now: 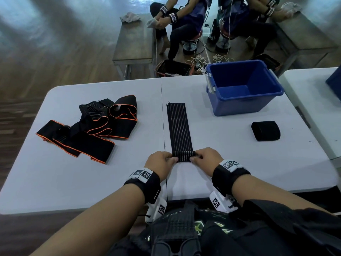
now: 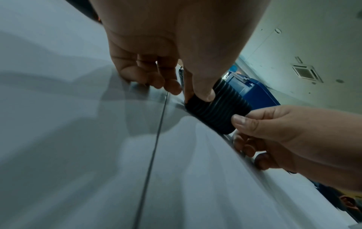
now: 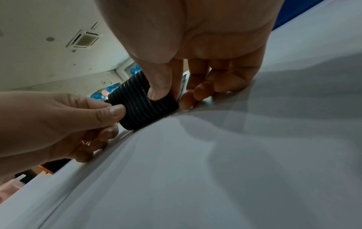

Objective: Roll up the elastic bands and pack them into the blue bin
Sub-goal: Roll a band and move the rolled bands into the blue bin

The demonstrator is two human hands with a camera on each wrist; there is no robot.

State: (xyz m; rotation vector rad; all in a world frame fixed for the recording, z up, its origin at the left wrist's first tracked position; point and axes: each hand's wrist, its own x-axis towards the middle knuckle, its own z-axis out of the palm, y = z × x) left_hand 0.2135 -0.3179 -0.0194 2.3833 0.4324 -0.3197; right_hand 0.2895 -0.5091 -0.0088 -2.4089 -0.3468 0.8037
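A black ribbed elastic band (image 1: 178, 126) lies flat along the middle of the white table (image 1: 230, 169), its near end wound into a small roll (image 1: 183, 157). My left hand (image 1: 166, 160) pinches the roll's left end and my right hand (image 1: 201, 157) pinches its right end. In the left wrist view my left hand (image 2: 192, 93) has its thumb on top of the roll (image 2: 217, 110). The right wrist view shows my right hand (image 3: 172, 96) gripping the roll (image 3: 141, 106) the same way. The blue bin (image 1: 239, 106) stands open at the back right; I see nothing inside it.
A finished black roll (image 1: 265, 131) sits on the table right of the band, in front of the bin. A heap of loose black bands with orange edges (image 1: 92, 126) lies at the left. Seated people and benches are beyond the table's far edge.
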